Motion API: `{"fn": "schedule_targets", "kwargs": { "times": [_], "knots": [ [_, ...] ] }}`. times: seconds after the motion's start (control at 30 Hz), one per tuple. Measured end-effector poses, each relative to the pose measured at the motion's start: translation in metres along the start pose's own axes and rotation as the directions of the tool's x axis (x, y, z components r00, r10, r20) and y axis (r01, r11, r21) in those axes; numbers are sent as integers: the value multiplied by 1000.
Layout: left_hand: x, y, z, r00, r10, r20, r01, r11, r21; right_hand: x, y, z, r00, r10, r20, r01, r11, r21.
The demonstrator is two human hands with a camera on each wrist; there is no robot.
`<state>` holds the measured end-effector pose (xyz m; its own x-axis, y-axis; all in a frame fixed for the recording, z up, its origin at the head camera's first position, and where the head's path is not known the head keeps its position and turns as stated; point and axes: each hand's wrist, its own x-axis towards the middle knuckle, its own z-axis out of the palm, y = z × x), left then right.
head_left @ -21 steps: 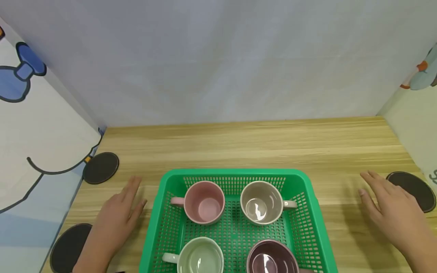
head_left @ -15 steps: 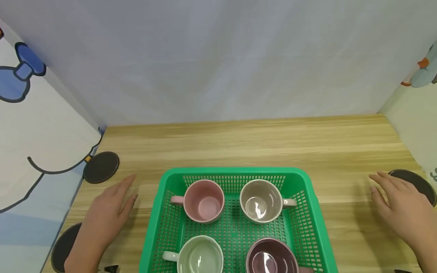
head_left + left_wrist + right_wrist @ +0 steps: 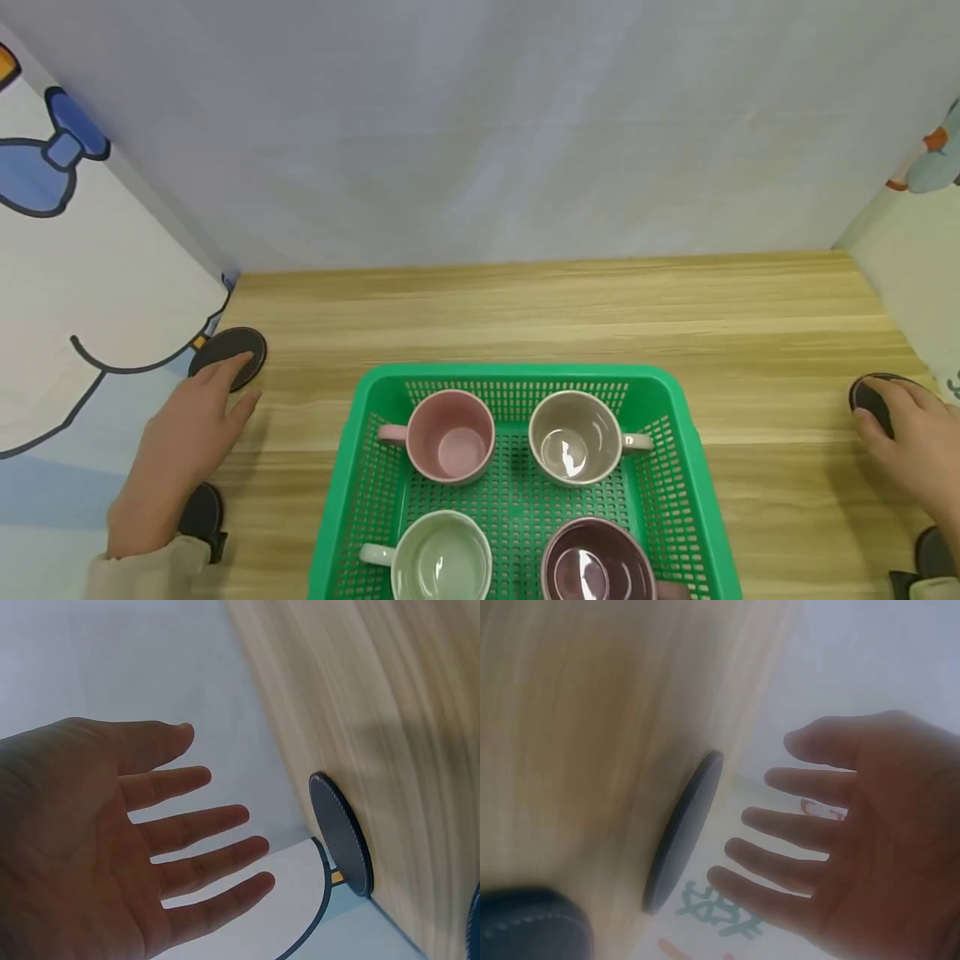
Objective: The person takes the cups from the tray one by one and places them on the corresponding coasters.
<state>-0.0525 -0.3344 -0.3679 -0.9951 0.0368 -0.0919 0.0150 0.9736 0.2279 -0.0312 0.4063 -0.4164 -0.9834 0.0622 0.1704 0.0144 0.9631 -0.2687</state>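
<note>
My left hand [image 3: 187,425] reaches over the far-left black coaster [image 3: 217,343] in the head view, fingertips overlapping it. In the left wrist view its fingers are extended and spread, with nothing in them, and the same coaster [image 3: 341,832] lies beyond the fingertips. Over at the right, my right hand [image 3: 918,442] overlaps another black coaster [image 3: 870,400]. The right wrist view has these fingers straight and apart, the palm bare, and that coaster [image 3: 682,836] past the fingertips.
Between the hands a green basket [image 3: 333,508] holds a pink cup [image 3: 457,450], a beige cup [image 3: 562,454], a pale green cup [image 3: 442,550] and a purple cup [image 3: 588,575]. More dark coasters show at the edges of the wrist views. Cloth walls [image 3: 525,167] border the wooden tabletop [image 3: 525,317].
My left hand has moved left and forward onto the far-left coaster in view. My right hand has shifted right, over the right coaster. The basket and cups have stayed in place.
</note>
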Motion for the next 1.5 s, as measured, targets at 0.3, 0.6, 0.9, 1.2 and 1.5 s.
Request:
{"fn": "schedule_targets", "kwargs": {
  "times": [0.3, 0.6, 0.9, 1.2, 1.5],
  "knots": [
    [22, -23, -12, 994, -31, 106, 27, 999, 40, 2, 18, 5, 987, 124, 100, -125, 992, -3],
    [40, -46, -7, 976, -16, 217, 8, 999, 39, 9, 22, 5, 988, 99, 119, -95, 995, -42],
    [48, -56, 1, 958, -26, 287, 13, 999, 48, 13, 26, 10, 996, -9, 86, 15, 997, -72],
    [58, -61, 8, 979, -3, 203, -7, 999, 47, 23, 17, 8, 983, -90, 162, 99, 994, -48],
    [62, -63, 9, 988, 1, 153, -5, 1000, 29, 30, 4, 9, 972, -113, 207, 123, 992, -36]
  ]
}}
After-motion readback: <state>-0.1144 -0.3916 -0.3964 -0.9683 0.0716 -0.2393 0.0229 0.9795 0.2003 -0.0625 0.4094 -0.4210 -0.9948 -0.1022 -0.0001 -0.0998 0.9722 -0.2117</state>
